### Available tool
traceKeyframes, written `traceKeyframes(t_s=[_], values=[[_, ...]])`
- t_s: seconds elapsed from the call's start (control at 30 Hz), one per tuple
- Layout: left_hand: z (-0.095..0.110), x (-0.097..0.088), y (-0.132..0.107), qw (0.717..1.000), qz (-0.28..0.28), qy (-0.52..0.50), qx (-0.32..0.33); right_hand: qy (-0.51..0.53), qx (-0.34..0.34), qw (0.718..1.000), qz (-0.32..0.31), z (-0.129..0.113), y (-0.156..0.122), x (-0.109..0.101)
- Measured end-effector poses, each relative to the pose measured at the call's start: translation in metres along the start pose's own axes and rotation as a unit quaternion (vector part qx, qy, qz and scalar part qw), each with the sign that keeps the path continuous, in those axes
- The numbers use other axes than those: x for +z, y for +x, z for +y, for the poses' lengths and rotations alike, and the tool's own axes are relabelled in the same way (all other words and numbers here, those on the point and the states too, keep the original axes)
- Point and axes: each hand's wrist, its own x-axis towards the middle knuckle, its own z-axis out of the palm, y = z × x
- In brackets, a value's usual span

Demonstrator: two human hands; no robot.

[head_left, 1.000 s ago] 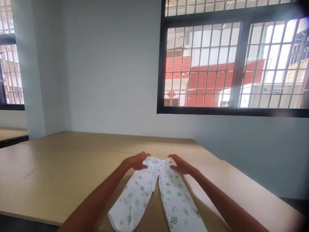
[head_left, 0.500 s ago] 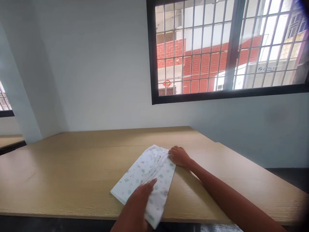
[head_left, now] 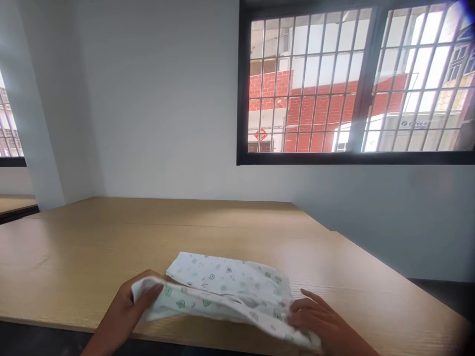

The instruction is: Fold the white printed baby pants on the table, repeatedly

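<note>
A pair of small white pants (head_left: 222,277) with green and grey prints lies partly on the table, two leg-like strips spreading to the left. The nearer strip is lifted and bent along its length. My left hand (head_left: 137,296) pinches its left end between thumb and fingers. At the right end, my right hand (head_left: 315,316) has its fingers curled onto the fabric, one finger sticking out. Its thumb is hidden and the cloth there is smeared by motion. The farther strip rests flat on the wood.
The light wooden table (head_left: 92,257) stretches to a pale wall (head_left: 159,99). Its front edge runs just below my hands. A barred window (head_left: 308,84) with a black frame is at the upper right, and a pillar (head_left: 40,109) stands on the left.
The pants have turned, with their strips now pointing left, and come nearer to me. My left hand has moved left and lifted one strip; my right hand has come down toward the front edge.
</note>
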Motion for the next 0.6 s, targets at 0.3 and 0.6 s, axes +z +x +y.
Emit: traceKeyframes(t_s=[0.3,0.6], values=[[-0.001,0.027,0.131,0.988,-0.067,-0.048,-0.128,0.288,0.176,0.94,0.041,0.014,0.084,-0.013],[-0.042,0.043,0.156,0.977,-0.165,0.091,-0.103,0.246,0.213,0.945,0.033,0.071,0.127,-0.015]])
